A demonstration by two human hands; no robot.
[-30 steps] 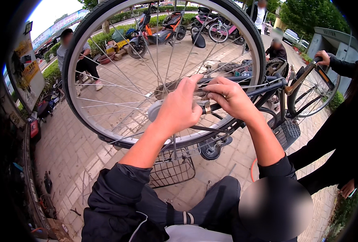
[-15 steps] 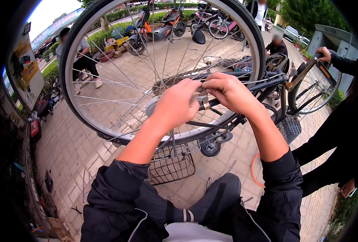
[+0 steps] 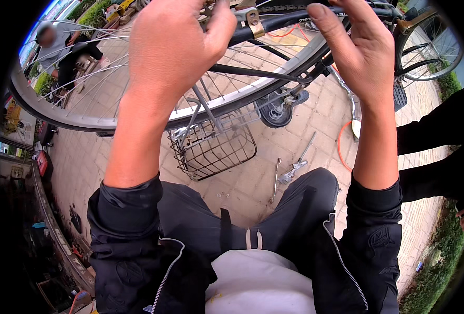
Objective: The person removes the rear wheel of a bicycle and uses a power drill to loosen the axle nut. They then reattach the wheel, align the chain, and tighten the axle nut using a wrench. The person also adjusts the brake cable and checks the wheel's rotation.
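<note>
A bicycle wheel (image 3: 70,120) on an upturned bicycle spans the top of the head view. My left hand (image 3: 174,52) is at the hub, fingers curled and partly cut off by the top edge; what they grip is hidden. Beside it are a brass-coloured clamp (image 3: 254,23) on a black frame tube (image 3: 281,23) and a chain (image 3: 274,9). My right hand (image 3: 362,60) is apart from my left, right of the clamp at the tube, its thumb raised away from the index finger, other fingertips out of frame.
A wire basket (image 3: 211,162) and black saddle (image 3: 276,118) lie under the wheel. A wrench (image 3: 276,180), another metal tool (image 3: 293,172) and an orange hose (image 3: 340,149) lie on the paving. A seated person (image 3: 59,52) is at left; someone in black trousers (image 3: 431,178) stands at right.
The view has tilted down, so wheel and hands appear higher and more of my lap shows. My right hand has moved rightward from my left, its pinch on the hub part released.
</note>
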